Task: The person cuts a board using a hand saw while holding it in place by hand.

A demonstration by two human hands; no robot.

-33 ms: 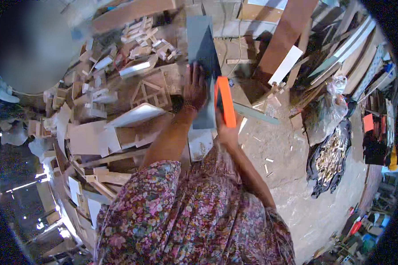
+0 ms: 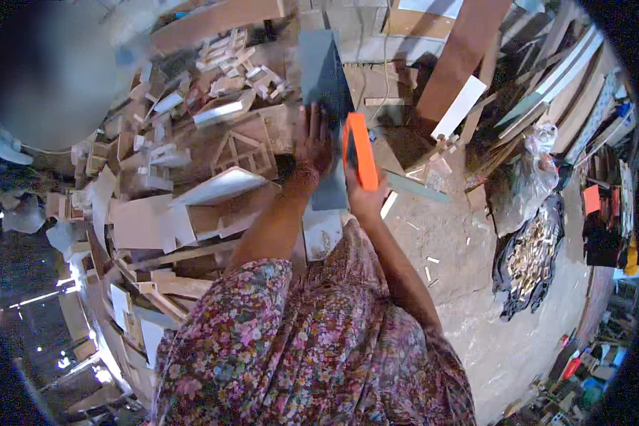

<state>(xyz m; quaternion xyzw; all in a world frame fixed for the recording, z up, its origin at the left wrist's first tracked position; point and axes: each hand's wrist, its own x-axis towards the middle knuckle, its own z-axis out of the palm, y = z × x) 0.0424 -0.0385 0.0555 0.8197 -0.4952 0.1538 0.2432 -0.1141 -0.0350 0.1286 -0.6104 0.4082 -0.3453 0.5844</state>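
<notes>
Orange-edged tool [image 2: 363, 153] shifting slightly forward along gray board [image 2: 328, 188], both long axes pointing ahead, right hand [image 2: 366, 201] curling fingers round tool's near end, left hand [image 2: 312, 150] lying flat on board, grasping nothing.

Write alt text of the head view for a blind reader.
A person's left hand rests on a long grey board, and the right hand holds an orange object beside its right edge. Wood scraps crowd the left; small wooden pieces lie on a dark sheet at right.
</notes>
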